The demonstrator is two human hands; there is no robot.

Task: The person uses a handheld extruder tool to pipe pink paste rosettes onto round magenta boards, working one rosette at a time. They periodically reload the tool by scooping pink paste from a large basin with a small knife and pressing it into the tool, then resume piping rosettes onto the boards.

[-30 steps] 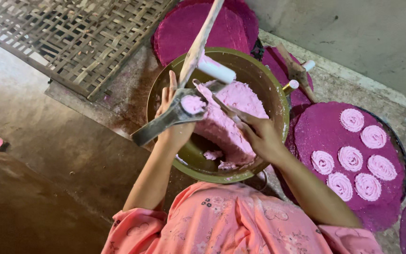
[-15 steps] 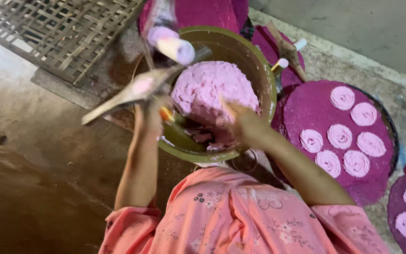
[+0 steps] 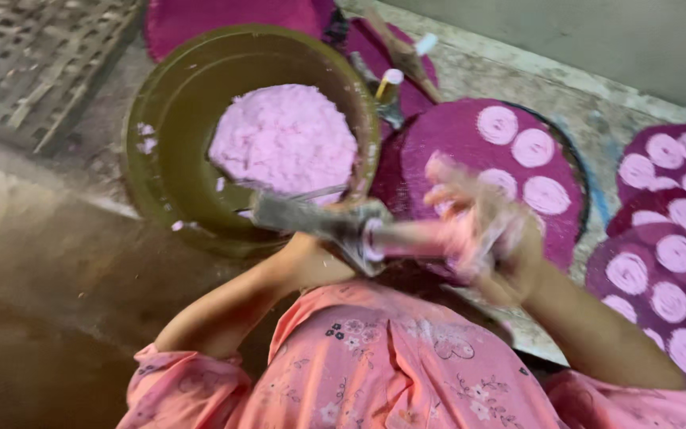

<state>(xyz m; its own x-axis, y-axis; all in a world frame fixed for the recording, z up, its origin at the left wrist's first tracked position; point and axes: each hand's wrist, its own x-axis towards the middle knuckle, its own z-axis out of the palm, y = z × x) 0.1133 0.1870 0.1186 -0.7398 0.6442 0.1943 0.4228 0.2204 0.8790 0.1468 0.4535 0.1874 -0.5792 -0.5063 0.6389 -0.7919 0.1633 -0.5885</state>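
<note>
Left hand (image 3: 319, 246): grip closed on the metal press (image 3: 311, 218), by the bowl (image 3: 168, 119) rim.
Right hand (image 3: 478, 226): blurred, fingers curled around the press's pink-smeared cylinder (image 3: 414, 238); tightness unclear.
Dough (image 3: 283, 139): pink mound inside bowl.

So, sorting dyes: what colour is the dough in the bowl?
Pale pink dough, head view.

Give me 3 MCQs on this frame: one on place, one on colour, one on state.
1. Where is the pink dough?
A. In the round bowl
B. On the woven mat
C. On the bare floor

2. What colour are the discs on the round trays?
A. Green
B. Pale pink
C. Black

3. What is the right hand doing?
A. Hanging free
B. Resting flat in the bowl
C. Gripping the metal press

A: the mound sits inside the bowl. B: pale pink rounds on purple. C: fingers close round the press's end.
</note>
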